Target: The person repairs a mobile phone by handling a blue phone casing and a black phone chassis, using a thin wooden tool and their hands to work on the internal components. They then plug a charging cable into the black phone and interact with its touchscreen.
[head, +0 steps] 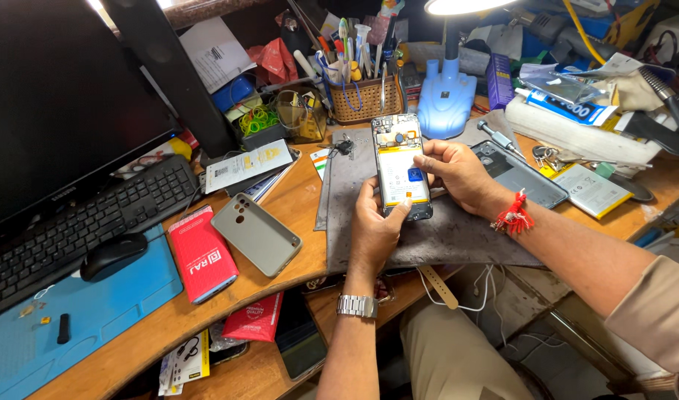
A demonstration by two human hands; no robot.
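At the centre of the frame the left hand [374, 226] clamps the lower end of an opened phone [402, 169], its back off and battery showing, just above a grey work mat [458, 237], while the right hand [456, 172] pinches at its right edge. This looks like mid-disassembly, and the next move calls for a careful fingertip lift. Open room is tight: a removed back cover [521, 174] lies right, a grey phone case [256, 234] left, the desk edge just below.

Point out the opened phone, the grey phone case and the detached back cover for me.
opened phone [403, 174]: head view, on its yellow battery area.
grey phone case [256, 234]: head view, middle of its flat back, on the wooden desk.
detached back cover [523, 178]: head view, on its grey inner surface, right of the hands.
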